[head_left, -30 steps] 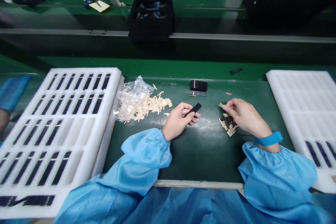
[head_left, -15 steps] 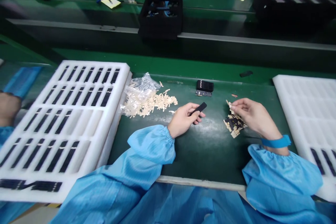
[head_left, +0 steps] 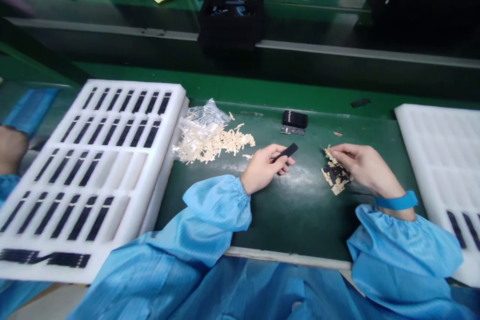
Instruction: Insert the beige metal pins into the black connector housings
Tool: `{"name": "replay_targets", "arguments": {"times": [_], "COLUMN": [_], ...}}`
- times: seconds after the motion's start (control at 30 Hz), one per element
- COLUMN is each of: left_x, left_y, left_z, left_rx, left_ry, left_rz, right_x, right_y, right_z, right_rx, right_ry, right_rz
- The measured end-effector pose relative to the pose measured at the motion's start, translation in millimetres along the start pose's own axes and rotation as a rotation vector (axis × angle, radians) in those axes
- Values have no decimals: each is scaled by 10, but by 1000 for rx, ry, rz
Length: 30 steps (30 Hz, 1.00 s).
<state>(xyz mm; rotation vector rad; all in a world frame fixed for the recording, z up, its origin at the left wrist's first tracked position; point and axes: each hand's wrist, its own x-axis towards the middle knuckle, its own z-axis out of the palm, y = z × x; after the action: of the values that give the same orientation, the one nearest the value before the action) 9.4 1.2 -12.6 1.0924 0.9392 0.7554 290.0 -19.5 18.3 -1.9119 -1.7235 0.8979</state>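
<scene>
- Left hand: grip pinched shut on a black strip, held just above the worktop, unchanged from a moment ago.
- Right hand: grip nearly closed at a pile of beige-and-black pieces; any hold cannot be told.
- Left of the hands: loose beige pieces, then a white foam tray.

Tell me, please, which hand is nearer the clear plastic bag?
Left: the left hand lies right of the bag; the right hand lies farther right.
</scene>
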Motion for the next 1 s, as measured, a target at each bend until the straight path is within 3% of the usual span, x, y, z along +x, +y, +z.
{"name": "replay_targets", "arguments": {"times": [0.27,0.37,0.5,0.6,0.8,1.0], "left_x": [-6,-11,-20,-21,-6,-2], "left_y": [-18,-5,22,24,-16,-17], "left_z": [-7,-5,-3,-4,-8,-5], "left_rx": [14,17,20,19,14,10], "left_ry": [-8,-7,-5,-5,-10,-15], "left_rz": [5,-1,-6,-13,-7,-12], "right_x": [-30,-22,11,14,-47,-96], "right_y": [-40,-6,13,-29,-96,-107], "right_z": [-29,-8,41,64,-7,-93], "right_rx": [159,113,-134,-183,-43,212], "right_ry": [-93,-44,110,128,-10,-5], "right_rz": [38,33,-22,-75,94,127]}}
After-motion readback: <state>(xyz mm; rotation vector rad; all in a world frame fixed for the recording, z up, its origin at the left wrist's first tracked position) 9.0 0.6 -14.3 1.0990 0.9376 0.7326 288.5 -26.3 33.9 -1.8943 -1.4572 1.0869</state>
